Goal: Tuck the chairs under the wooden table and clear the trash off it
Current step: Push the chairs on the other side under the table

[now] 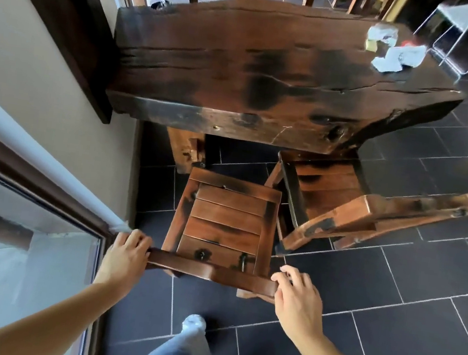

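Gripping the near chair (224,227) with our left hand (126,249), right hand (297,294) loosely touching, we've neither chair tucked nor trash (395,49) cleared.

Left hand (125,255) grips one end of the chair back (213,272), right hand (297,299) rests bent fingers (292,276) on the other.
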`<state>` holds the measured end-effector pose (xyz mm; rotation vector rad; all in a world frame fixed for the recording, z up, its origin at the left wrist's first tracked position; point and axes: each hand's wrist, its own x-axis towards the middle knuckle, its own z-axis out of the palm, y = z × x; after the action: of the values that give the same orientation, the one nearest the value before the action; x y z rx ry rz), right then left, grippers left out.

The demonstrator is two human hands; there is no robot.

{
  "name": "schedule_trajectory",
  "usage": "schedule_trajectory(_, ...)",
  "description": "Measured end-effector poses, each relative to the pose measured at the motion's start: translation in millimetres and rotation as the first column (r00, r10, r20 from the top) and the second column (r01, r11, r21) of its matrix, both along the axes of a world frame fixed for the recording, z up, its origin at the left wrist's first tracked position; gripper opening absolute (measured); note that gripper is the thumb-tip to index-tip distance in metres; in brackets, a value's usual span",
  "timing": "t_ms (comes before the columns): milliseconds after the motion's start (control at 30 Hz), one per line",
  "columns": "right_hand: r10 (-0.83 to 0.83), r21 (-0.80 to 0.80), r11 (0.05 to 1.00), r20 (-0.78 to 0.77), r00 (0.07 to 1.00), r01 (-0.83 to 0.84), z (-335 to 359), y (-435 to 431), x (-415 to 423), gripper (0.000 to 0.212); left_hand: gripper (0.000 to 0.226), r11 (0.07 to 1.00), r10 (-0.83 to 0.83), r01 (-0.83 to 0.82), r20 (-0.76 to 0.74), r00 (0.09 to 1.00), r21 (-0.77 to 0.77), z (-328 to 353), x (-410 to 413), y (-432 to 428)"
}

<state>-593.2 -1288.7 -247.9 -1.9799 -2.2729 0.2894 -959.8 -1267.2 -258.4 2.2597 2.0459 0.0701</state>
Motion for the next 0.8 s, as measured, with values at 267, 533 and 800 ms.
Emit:
schedule_trajectory(267,-0.144,0.013,0.990,0.159,0.977,0.144,3,65,-3,0.022,0.014,0.994,0.040,-0.036,0.037,0.999,-0.105,12,10,71)
schedule_trajectory(533,-0.190,0.005,0.981,0.205,0.960,0.194,-6,122,-1,0.022,0.014,0.987,0.068,-0.060,0.048,0.997,-0.150,9,13,121)
schedule_trajectory(800,-0.162,0.013,0.987,0.202,0.966,0.163,-13,150,9,0.023,0.018,0.977,0.096,-0.085,0.050,0.994,-0.195,5,21,140)
